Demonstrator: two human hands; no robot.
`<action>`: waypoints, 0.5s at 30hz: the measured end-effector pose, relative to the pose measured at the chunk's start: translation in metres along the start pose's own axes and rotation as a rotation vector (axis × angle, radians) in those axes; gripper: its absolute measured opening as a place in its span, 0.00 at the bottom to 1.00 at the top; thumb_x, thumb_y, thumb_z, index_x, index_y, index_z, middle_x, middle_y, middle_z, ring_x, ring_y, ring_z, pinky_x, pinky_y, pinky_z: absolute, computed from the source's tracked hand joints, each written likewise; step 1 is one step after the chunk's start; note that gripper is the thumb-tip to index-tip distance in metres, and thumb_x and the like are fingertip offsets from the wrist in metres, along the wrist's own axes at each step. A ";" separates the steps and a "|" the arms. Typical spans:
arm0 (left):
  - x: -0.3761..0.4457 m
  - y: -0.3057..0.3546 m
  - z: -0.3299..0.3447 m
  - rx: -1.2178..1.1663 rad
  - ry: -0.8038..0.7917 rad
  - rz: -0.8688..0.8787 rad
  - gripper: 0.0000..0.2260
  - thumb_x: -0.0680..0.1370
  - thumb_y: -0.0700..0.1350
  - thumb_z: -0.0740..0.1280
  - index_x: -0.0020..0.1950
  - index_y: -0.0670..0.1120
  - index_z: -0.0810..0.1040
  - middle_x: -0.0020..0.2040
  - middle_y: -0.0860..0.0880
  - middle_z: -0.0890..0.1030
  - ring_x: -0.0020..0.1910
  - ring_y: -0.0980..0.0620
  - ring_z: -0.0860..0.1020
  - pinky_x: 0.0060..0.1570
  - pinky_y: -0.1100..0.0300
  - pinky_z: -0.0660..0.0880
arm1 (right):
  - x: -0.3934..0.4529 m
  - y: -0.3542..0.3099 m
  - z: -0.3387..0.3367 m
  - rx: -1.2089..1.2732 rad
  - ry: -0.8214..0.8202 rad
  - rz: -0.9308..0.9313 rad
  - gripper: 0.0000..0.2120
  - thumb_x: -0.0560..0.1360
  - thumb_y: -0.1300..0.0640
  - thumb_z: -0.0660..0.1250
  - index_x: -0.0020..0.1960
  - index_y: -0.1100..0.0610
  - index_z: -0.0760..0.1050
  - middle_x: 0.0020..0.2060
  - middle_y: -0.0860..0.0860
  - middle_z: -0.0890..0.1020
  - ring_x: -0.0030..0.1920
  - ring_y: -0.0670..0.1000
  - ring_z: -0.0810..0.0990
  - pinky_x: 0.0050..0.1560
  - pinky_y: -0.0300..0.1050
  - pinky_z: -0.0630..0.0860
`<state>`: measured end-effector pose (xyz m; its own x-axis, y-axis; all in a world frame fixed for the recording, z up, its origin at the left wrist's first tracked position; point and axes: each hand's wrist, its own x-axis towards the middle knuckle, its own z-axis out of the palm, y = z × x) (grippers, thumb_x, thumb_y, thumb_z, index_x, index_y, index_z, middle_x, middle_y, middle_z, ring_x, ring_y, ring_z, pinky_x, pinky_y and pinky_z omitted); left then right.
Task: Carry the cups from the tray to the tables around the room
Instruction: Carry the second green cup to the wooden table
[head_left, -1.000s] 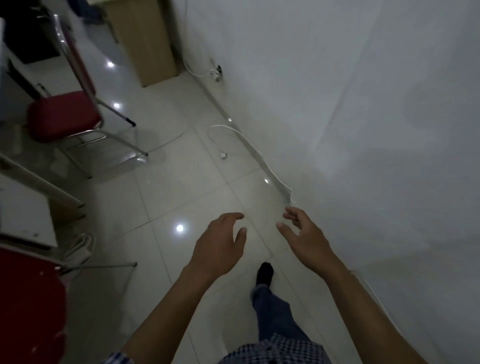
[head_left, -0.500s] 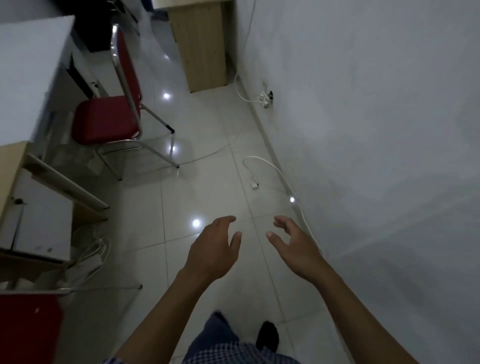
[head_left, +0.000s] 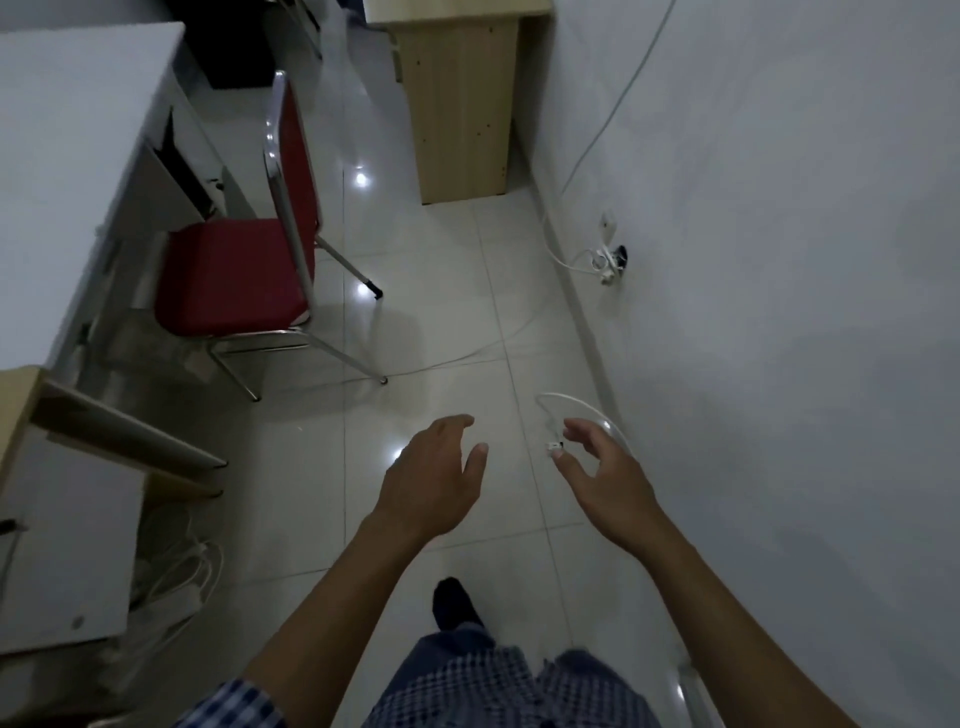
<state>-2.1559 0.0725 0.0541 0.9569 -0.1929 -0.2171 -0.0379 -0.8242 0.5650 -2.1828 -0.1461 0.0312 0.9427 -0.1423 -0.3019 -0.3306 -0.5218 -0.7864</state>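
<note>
No cup and no tray are in view. My left hand (head_left: 434, 483) is held out over the tiled floor, fingers apart, holding nothing. My right hand (head_left: 605, 475) is beside it, a little nearer the wall, also open with curled fingers and nothing in it. A white-topped table (head_left: 62, 140) stands at the far left.
A red chair (head_left: 236, 275) stands at the left against the white table. A wooden cabinet (head_left: 457, 98) blocks the far end by the wall (head_left: 779, 260). White cables (head_left: 582, 410) lie on the floor along the wall. A low wooden shelf (head_left: 67, 519) sits at the near left.
The view has swung left and advanced down the aisle; the red chair and cabinet are nearer and more central. Both hands stay open and have spread slightly apart.
</note>
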 end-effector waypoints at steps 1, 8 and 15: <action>0.018 -0.002 -0.010 0.001 0.001 0.000 0.22 0.83 0.55 0.57 0.75 0.48 0.66 0.75 0.49 0.71 0.72 0.48 0.69 0.68 0.53 0.66 | 0.018 -0.009 0.001 -0.002 0.003 0.000 0.22 0.81 0.46 0.67 0.73 0.48 0.71 0.67 0.42 0.77 0.64 0.39 0.71 0.61 0.36 0.66; 0.143 -0.022 -0.054 0.002 0.014 -0.040 0.22 0.83 0.55 0.57 0.75 0.49 0.66 0.75 0.49 0.70 0.72 0.50 0.69 0.66 0.53 0.67 | 0.151 -0.057 0.011 -0.001 -0.105 0.002 0.27 0.81 0.43 0.64 0.77 0.49 0.65 0.72 0.43 0.73 0.66 0.38 0.68 0.63 0.38 0.63; 0.295 -0.022 -0.095 0.030 0.001 -0.079 0.22 0.83 0.54 0.58 0.75 0.47 0.67 0.73 0.46 0.72 0.67 0.47 0.74 0.65 0.52 0.70 | 0.313 -0.103 0.005 0.010 -0.162 -0.010 0.28 0.81 0.42 0.64 0.78 0.50 0.64 0.73 0.45 0.72 0.66 0.40 0.68 0.64 0.37 0.62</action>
<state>-1.8457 0.0841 0.0529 0.9575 -0.1266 -0.2591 0.0285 -0.8525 0.5219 -1.8542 -0.1325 0.0146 0.9266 0.0008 -0.3760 -0.3222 -0.5141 -0.7949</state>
